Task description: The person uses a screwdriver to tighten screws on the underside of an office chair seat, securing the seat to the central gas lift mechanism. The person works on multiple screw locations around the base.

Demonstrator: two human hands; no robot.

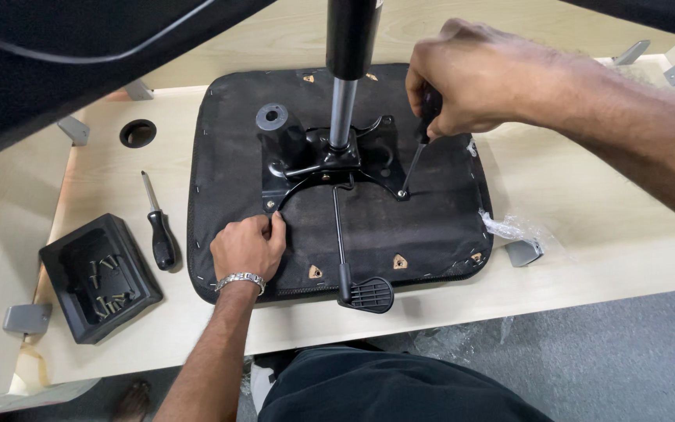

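Observation:
An upturned black chair seat lies on a pale wooden table. A black metal mechanism plate with a gas cylinder and a lever sits on the seat. My right hand grips a screwdriver, its tip on a screw at the plate's right corner. My left hand, with a metal wristband, pinches something small at the plate's front left corner; what it holds is hidden by the fingers.
A second screwdriver lies left of the seat. A black tray with screws sits at the table's left front. A round cable hole and grey metal brackets mark the table. Crumpled plastic wrap lies at the right.

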